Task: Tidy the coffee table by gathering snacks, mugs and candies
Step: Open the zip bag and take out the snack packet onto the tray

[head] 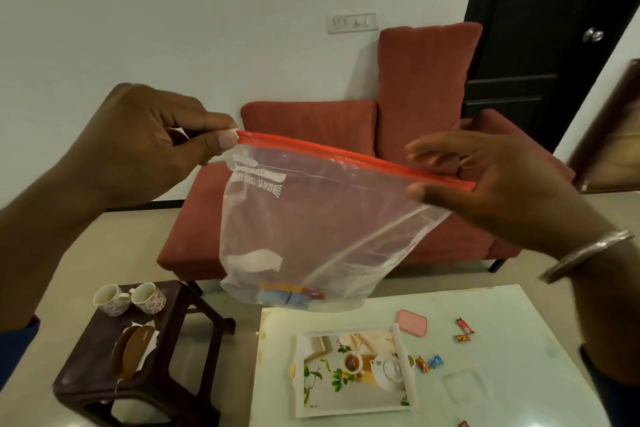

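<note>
I hold a clear zip bag [311, 218] with a red seal strip up in the air over the table. My left hand [145, 146] pinches the strip's left end; my right hand [502, 180] pinches its right end. Snack packets [291, 293] lie at the bag's bottom. Below, a white coffee table [502, 392] carries a printed tray [353, 371] and loose wrapped candies [428, 362], with more candies [464, 330] toward the right. Two floral mugs [130, 298] stand on a dark side stool [138, 350] at the left.
A pink coaster [412, 322] and a clear coaster [462, 385] lie on the table. Brown plates [133, 348] on paper rest on the stool. A red sofa [346, 135] stands behind, with a dark door [554, 28] at the back right.
</note>
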